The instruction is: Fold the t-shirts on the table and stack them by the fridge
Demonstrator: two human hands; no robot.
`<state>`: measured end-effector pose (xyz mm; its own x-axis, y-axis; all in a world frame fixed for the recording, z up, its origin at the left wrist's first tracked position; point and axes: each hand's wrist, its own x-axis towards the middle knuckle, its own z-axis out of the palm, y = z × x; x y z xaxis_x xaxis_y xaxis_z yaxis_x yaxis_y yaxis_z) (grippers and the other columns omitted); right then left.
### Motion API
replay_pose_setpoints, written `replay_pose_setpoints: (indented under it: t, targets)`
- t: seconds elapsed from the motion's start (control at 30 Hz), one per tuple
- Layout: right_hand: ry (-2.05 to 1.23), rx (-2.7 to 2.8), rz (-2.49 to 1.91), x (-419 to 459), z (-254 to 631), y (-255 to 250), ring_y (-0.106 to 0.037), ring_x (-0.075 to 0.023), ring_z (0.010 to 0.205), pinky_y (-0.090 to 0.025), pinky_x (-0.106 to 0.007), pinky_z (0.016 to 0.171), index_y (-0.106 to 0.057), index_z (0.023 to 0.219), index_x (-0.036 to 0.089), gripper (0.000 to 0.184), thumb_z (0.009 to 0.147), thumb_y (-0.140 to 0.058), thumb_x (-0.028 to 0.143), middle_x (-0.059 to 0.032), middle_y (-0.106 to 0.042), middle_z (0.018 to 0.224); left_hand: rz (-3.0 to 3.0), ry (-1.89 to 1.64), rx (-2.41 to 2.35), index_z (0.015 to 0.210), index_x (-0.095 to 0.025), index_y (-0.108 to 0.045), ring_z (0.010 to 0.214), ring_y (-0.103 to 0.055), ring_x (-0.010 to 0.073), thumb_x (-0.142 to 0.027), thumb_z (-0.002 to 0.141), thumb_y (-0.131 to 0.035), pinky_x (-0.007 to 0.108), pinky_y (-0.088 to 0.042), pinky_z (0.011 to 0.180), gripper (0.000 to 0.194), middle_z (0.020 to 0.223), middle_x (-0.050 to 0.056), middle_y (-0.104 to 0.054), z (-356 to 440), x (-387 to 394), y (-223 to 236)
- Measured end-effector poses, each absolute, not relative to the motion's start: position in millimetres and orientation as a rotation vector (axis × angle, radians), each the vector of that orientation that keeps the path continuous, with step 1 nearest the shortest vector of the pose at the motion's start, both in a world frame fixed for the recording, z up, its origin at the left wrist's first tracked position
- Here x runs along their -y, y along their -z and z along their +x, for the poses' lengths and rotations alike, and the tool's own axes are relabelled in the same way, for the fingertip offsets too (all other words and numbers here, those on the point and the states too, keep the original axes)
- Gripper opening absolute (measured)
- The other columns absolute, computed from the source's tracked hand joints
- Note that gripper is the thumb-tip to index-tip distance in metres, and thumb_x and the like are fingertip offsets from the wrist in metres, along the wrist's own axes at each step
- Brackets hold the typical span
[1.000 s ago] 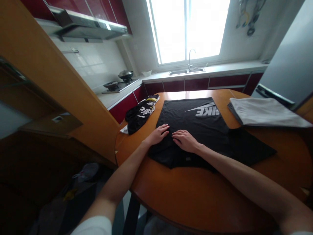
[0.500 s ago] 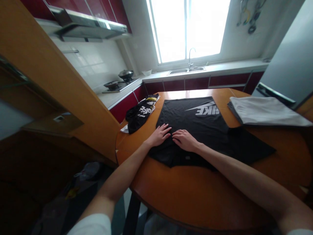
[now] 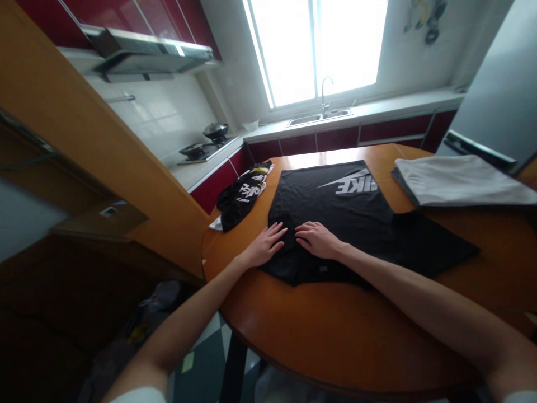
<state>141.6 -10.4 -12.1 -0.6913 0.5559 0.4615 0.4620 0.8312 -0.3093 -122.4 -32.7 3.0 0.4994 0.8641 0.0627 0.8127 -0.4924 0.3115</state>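
A black T-shirt (image 3: 323, 201) with a white printed logo lies flat on the wooden table (image 3: 335, 336), its right part spread out to a point. On its left edge rests my left hand (image 3: 265, 245), fingers stretched and apart. Just to the right, my right hand (image 3: 318, 239) lies palm down on the cloth, fingers slightly bent and holding nothing visible. A small pale label (image 3: 323, 268) shows near the shirt's closest edge.
Black garments with white print (image 3: 245, 196) lie bunched at the table's left edge. A folded grey-white cloth (image 3: 465, 180) sits at the right. Beyond are a stove with pans (image 3: 215, 132), a sink (image 3: 305, 120) and a fridge (image 3: 495, 95).
My left hand has shifted a little left and toward me along the shirt's left edge. The right hand stays in about the same place. The view has tilted slightly.
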Motion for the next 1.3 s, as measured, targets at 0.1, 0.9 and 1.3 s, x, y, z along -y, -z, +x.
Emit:
replay_pose_setpoints:
  t: [0.1,0.9,1.3]
  targets:
    - [-0.227,2.455,-0.740,10,142,14,-0.062,-0.0254,0.119,-0.046,-0.043,0.100,-0.076,0.110,0.023,0.024,0.100,-0.055,0.029,-0.0092,-0.072,0.124,2.509,-0.300,-1.437,0.156,-0.028,-0.041,0.156,-0.018,0.0241,-0.047,0.105,-0.039,0.048,-0.018,0.126,0.054,0.166,0.003,-0.027,-123,39,4]
    - [-0.230,2.475,-0.761,6,145,12,-0.061,-0.0239,0.119,-0.046,-0.041,0.101,-0.075,0.111,0.023,0.023,0.100,-0.056,0.030,-0.0078,-0.071,0.126,2.495,-0.710,-1.710,0.113,-0.019,-0.075,0.105,-0.064,0.0255,-0.019,0.091,-0.056,0.038,-0.052,0.101,0.029,0.108,0.009,-0.068,-76,-31,-4]
    - [-0.310,2.281,-0.898,6,173,-51,-0.065,-0.0202,0.110,-0.048,-0.033,0.096,-0.075,0.107,0.021,0.018,0.096,-0.062,0.024,-0.0074,-0.071,0.119,2.484,-0.703,-1.506,0.114,-0.019,-0.073,0.107,-0.063,0.0289,-0.043,0.093,-0.052,0.045,-0.050,0.099,0.038,0.110,0.010,-0.067,-92,-42,5]
